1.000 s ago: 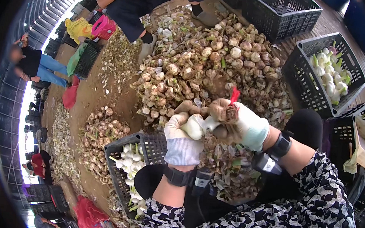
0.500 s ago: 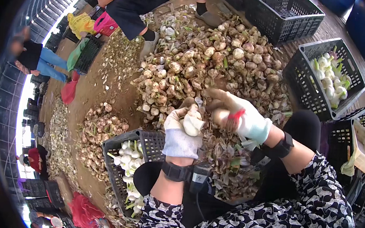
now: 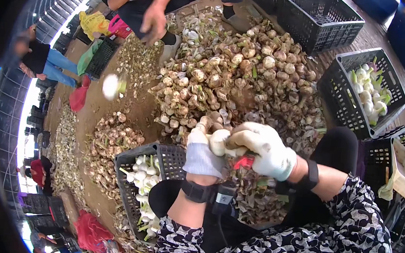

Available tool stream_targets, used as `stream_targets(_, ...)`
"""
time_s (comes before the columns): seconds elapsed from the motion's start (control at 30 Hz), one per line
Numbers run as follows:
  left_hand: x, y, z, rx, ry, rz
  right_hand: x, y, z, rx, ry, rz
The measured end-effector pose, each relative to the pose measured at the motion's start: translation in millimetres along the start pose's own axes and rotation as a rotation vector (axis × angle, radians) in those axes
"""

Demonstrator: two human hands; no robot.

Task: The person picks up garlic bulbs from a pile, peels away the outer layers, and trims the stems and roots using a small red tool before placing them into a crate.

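Note:
In the middle of the view, my left hand, in a pale glove, is wrapped round a white garlic bulb. My right hand, also gloved, is closed against the bulb's right side, with something red at its fingers; what exactly it grips is hidden. Beyond both hands lies a big heap of unpeeled garlic. Loose skins lie below the hands. To the left of my left wrist stands a black crate with white bulbs in it.
A co-worker's hand hangs at the top, and a blurred white bulb is in the air at the left. Another crate of white bulbs stands at the right, near a black crate. A person stands far left.
My right hand has come down and left onto the bulb, which has turned in my left hand. The co-worker's hand has reached down, and a white bulb has appeared in the air.

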State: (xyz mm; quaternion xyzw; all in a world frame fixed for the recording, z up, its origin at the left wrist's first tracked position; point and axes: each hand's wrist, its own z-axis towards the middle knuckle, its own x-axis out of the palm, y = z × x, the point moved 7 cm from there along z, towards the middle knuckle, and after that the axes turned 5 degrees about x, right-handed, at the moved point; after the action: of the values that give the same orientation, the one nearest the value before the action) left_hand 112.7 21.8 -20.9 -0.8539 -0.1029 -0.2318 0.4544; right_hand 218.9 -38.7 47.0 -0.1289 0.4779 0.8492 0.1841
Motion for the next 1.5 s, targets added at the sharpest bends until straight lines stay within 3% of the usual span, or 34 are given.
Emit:
stream_targets(0.07, -7, 3, 10, 0.094, -0.017, 0.083, 2, -6, -9, 0.058, -0.047, 0.047)
stream_targets(0.13, -4, 3, 2, 0.028, -0.044, 0.016, -2, 6, -9, 0.023, -0.082, 0.060)
stream_targets(0.2, -10, -4, 19, 0.061, -0.042, -0.134, 8, 23, -13, 0.064, 0.096, 0.189)
stream_targets(0.23, -21, -8, 30, 0.020, -0.130, -0.299, 20, 39, -20, 0.049, 0.167, 0.392)
stream_targets(0.27, -37, -13, 42, 0.057, -0.143, -0.267, 21, 39, -21, 0.093, 0.191, 0.363)
stream_targets(0.33, -25, -20, 32, 0.010, -0.093, -0.381, 6, -29, -21, 0.527, 0.066, 0.343)
stream_targets(0.4, -22, -16, 26, -0.089, 0.056, -0.281, -10, -85, -25, 0.663, 0.373, -0.278)
stream_targets(0.47, -23, -11, 25, -0.092, -0.050, -0.169, -5, -74, -24, 0.359, 0.357, -0.579)
stream_targets(0.53, -26, -10, 18, 0.065, -0.230, -0.099, 2, -56, -18, 0.230, 0.224, -0.544)
stream_targets(0.57, -27, -2, 21, 0.118, -0.113, 0.029, 4, -51, -13, 0.221, 0.175, -0.293)
stream_targets(0.6, -23, 10, 22, 0.043, -0.163, -0.060, 6, -48, -9, 0.215, 0.132, -0.040)
stream_targets(0.63, -22, 8, 23, 0.191, -0.164, 0.113, 17, -54, -11, 0.449, 0.249, 0.122)
stream_targets(0.67, -37, 26, 43, 0.194, -0.167, 0.105, 26, -55, -14, 0.370, 0.321, 0.003)
stream_targets(0.73, -14, 1, 11, 0.318, -0.145, 0.261, 49, -81, -35, 0.663, 0.648, -0.253)
stream_targets(0.8, -19, -33, -6, 0.565, -0.133, 0.429, 62, -111, -54, 0.639, 0.702, -0.417)
stream_targets(0.83, -33, -55, -18, 0.551, -0.166, 0.379, 68, -123, -57, 0.616, 0.732, -0.581)
stream_targets(0.87, -58, -76, -22, 0.752, -0.163, 0.313, 73, -131, -58, 0.607, 0.739, -0.589)
stream_targets(0.93, -104, -127, -56, 0.997, -0.579, 0.487, 84, -145, -67, 0.725, 0.836, -0.441)
stream_targets(0.97, -114, -150, -73, 1.048, -0.748, 0.854, 92, -171, -85, 0.746, 0.872, -0.431)
stream_targets(1.0, -135, -158, -72, 1.060, -0.810, 1.111, 98, -159, -73, 0.805, 1.068, -0.596)
stream_targets(1.07, -131, -161, -81, 1.138, -1.050, 1.444, 115, -177, -50, 0.815, 0.891, -0.468)
stream_targets(1.1, -127, -157, -78, 1.041, -0.933, 1.364, 120, -151, -15, 0.825, 0.822, -0.462)
stream_targets(1.13, -117, -150, -75, 1.138, -0.785, 1.310, 135, -169, 3, 0.756, 0.791, -0.484)
stream_targets(1.17, -112, -142, -65, 1.011, -0.668, 1.269, 147, -184, 25, 0.699, 0.587, -0.403)
stream_targets(1.2, -106, -136, -54, 0.887, -0.555, 1.224, 162, -210, 43, 0.728, 0.565, -0.509)
stream_targets(1.23, -104, -128, -42, 0.753, -0.456, 1.168, 174, -210, 65, 0.772, 0.439, -0.367)
stream_targets(1.27, -102, -119, -31, 0.620, -0.359, 1.111, 184, -193, 91, 0.670, 0.445, -0.412)
stream_targets(1.3, -97, -118, -33, 0.659, -0.401, 1.209, 200, -203, 108, 0.645, 0.402, -0.476)
stream_targets(1.33, -104, -109, -22, 0.592, -0.342, 1.055, 219, -220, 118, 0.620, 0.356, -0.538)
stream_targets(1.4, -101, -108, -18, 0.564, -0.325, 1.084, 250, -239, 130, 0.630, 0.407, -0.589)
stream_targets(1.5, -102, -109, -11, 0.520, -0.339, 1.022, 257, -265, 131, 0.751, 0.291, -0.499)
